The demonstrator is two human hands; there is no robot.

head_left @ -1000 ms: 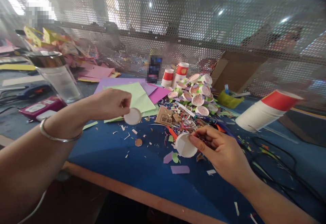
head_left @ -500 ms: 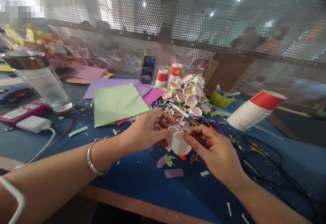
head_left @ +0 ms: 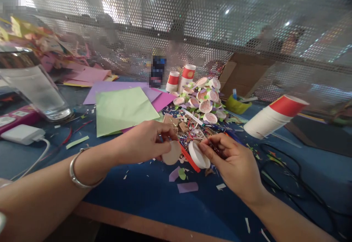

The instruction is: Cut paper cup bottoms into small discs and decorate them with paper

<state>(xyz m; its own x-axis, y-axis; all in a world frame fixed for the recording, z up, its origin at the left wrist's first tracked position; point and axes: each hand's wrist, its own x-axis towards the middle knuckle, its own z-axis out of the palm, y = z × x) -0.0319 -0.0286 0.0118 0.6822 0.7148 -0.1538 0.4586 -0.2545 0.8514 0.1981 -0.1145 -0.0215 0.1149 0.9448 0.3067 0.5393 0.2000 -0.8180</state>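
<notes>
Between the thumb and fingers of my left hand [head_left: 156, 139] is a pale paper disc [head_left: 172, 153]. My right hand [head_left: 233, 161] pinches a shallow white paper cup base [head_left: 197, 154], tilted with its rim showing. A thin dark tool shows by the right fingers, too hidden to name. The disc and the cup base are apart. Behind them lies a strip of red-orange material [head_left: 190, 157] on a heap of paper scraps [head_left: 189, 128]. Beyond the scraps is a pile of cut cup bases [head_left: 205, 106] with green and purple paper bits.
Green paper sheets [head_left: 125, 110] lie at left, near a glass of water [head_left: 46, 95] and a white charger [head_left: 23, 134]. A stack of paper cups [head_left: 275, 117] lies tilted at right, beside black cable [head_left: 286, 190]. A perforated screen [head_left: 209, 14] stands behind.
The paper disc and the cup base, together before, are now separated. My left hand has moved left with the disc; my right hand keeps the cup base. The view has shifted slightly.
</notes>
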